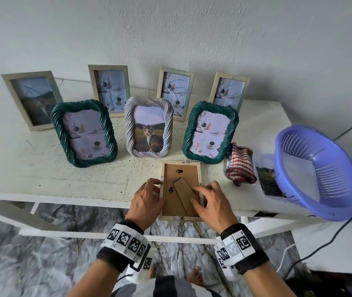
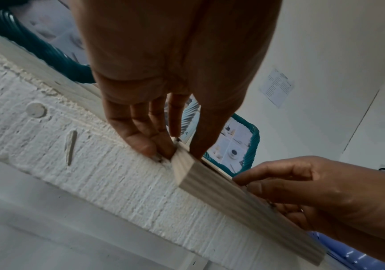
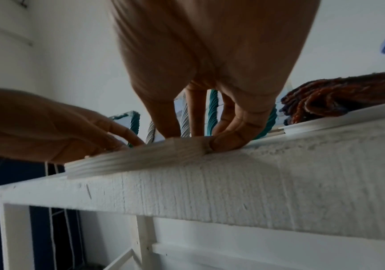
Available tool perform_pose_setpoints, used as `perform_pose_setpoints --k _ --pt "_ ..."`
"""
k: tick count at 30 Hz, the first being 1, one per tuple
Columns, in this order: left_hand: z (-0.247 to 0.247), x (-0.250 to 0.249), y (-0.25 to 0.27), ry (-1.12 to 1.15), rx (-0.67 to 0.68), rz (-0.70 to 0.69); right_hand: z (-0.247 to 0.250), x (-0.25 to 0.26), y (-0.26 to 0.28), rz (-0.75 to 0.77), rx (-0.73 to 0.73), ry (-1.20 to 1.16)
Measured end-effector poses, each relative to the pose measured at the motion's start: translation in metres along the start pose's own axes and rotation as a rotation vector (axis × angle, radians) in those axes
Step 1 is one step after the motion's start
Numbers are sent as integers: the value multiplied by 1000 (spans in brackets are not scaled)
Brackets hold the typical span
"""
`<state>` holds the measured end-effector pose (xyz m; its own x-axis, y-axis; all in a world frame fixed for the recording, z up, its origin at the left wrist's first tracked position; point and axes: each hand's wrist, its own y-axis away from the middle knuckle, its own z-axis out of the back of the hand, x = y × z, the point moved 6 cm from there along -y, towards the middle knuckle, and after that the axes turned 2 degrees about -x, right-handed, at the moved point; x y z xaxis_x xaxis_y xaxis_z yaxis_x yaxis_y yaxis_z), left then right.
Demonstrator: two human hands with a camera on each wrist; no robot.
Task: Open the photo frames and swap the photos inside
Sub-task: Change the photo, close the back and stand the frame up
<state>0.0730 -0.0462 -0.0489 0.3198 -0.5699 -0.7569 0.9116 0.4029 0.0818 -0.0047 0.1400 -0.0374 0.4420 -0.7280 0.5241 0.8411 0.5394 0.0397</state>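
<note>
Wrists: both wore black bands with coded markers, nearest the head camera; the hands reached forward from them
Table (image 1: pixel 48 174): white, rough-painted; it bore seven standing frames near the wall and a purple basket (image 1: pixel 320 174) at the right
Face-down frame (image 1: pixel 181 190): pale wood, lying at the table's front edge between the hands, cardboard back and folded stand facing up; probably light and stiff, likely fragile at the front glazing, so best held by the wooden rails and not pressed in the middle
Left hand (image 1: pixel 148 201): fingers curled narrowly onto the frame's left rail, fingertips at a small side tab; whether it pinched the tab I could not tell
Right hand (image 1: pixel 211 202): fingers bent over the right rail, thumb on the backing board; a shallow hold, steadying
Loose photo (image 1: pixel 268 181): lying just left of the basket, beside a checked cloth (image 1: pixel 241 166)
Tabs: small and thin; judged to need a gentle turn
</note>
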Motion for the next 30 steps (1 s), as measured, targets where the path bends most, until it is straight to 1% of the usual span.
perform_pose_setpoints --k 3,4,8,9,11,15,19,22,25,30 --pt "-3 1 0 -28 19 -19 1 0 0 29 -14 10" --pt "-3 1 0 -36 21 -35 4 0 -1 33 -45 -21" --pt "-4 -2 -1 -108 42 -76 18 -3 -7 21 -257 -119" --pt "-5 -3 -2 -140 48 -76 19 -5 -9 11 -287 -118" --pt "-6 -4 -2 -177 52 -70 17 -8 -12 -21 -296 -119" --pt "-6 -2 -3 -176 47 -61 12 -15 -20 -69 -219 -124" --pt "-6 0 -4 -181 45 -63 15 -19 -23 4 -163 -152" --pt "-6 0 -5 -180 46 -72 15 -26 -28 45 -41 -155" --pt "-6 -1 -5 -173 51 -83 18 -32 -37 41 73 -213" --pt "-5 -2 -5 -162 46 -103 19 -30 -52 22 254 -230"
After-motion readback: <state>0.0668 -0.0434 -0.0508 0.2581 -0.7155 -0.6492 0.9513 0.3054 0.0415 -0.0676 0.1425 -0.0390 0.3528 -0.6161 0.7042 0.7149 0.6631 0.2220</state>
